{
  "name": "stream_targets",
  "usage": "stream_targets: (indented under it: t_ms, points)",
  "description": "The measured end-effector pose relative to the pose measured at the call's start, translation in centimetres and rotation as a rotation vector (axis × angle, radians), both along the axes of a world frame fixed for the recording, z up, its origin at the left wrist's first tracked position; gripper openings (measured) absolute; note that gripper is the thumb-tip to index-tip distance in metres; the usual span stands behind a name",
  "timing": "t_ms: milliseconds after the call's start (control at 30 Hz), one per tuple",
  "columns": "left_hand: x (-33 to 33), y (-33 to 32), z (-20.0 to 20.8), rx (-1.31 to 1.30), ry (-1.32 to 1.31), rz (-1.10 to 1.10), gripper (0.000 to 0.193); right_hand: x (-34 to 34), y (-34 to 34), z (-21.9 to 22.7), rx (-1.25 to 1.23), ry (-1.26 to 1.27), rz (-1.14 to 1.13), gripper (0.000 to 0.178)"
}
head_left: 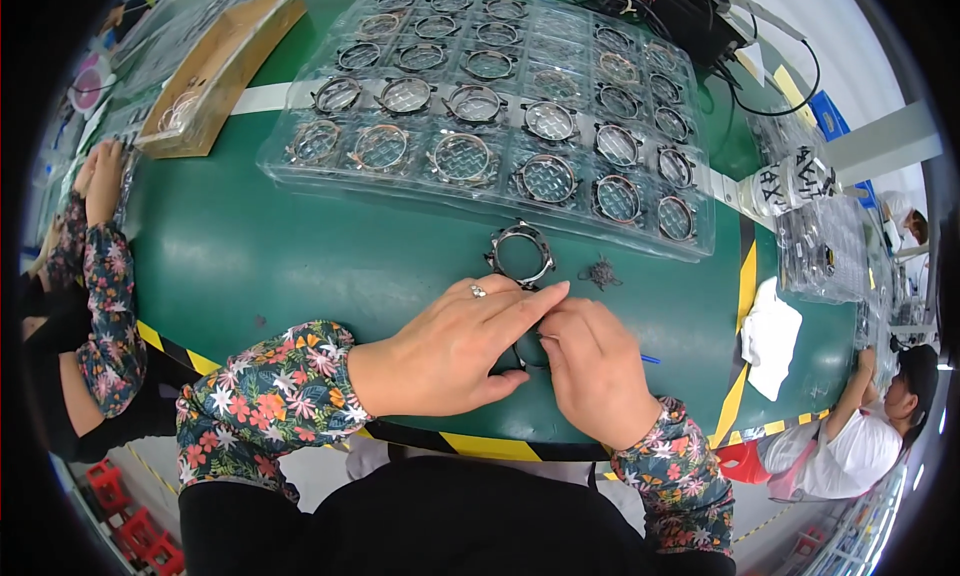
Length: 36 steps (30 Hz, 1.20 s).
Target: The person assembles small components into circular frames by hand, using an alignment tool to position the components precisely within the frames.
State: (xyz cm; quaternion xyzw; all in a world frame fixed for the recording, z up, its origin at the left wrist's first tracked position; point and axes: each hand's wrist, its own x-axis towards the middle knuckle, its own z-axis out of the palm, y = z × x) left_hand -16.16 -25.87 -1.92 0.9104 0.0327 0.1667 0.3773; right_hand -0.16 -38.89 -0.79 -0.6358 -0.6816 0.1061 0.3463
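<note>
My left hand (450, 351) reaches in from the left, wearing a ring, with its index finger stretched over a dark ring-shaped part (530, 354). Its thumb lies below that part, most of which the fingers cover. Close against it, my right hand (597, 371) is closed in a pinch at the same part; whatever sits in its fingertips is hidden. Just beyond my left fingers, a dark round watch case (520, 253) with lugs lies on the green table. A small dark tangled clump (602, 272) rests to its right. A thin blue stick (650, 359) pokes out beside my right hand.
A clear compartment tray (480, 198) full of watch cases spans the far side. Left of it stands a cardboard box (215, 71); to the right are a white cloth (770, 341), stacked clear trays (822, 251) and black cables (735, 66). Other people sit left and right.
</note>
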Motion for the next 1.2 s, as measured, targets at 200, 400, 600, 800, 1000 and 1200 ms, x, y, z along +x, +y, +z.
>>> stream_targets:
  t_ms: [200,400,600,800,1000,1200]
  points:
    - [0.1,-0.2,0.1,-0.013,-0.053,0.018,0.092,-0.1,0.0,0.2,-0.002,-0.059,-0.001,0.018]
    - [-0.1,-0.3,-0.1,-0.035,-0.024,0.027,0.090,-0.5,0.3,0.2,0.009,-0.071,-0.040,0.020]
    - [0.0,-0.1,-0.4,-0.076,-0.023,0.004,0.094,-0.6,0.4,0.3,0.012,-0.078,-0.049,0.020]
    - [-0.1,0.1,-0.5,-0.083,0.015,0.000,0.094,-0.6,0.6,0.2,0.022,-0.052,-0.049,0.018]
    - [0.0,-0.1,-0.7,-0.074,0.009,0.005,0.093,-0.6,0.6,0.2,0.020,-0.040,-0.057,0.017]
    - [0.0,-0.2,-1.0,-0.093,-0.021,0.011,0.092,-0.8,0.6,0.2,0.009,-0.010,-0.059,0.017]
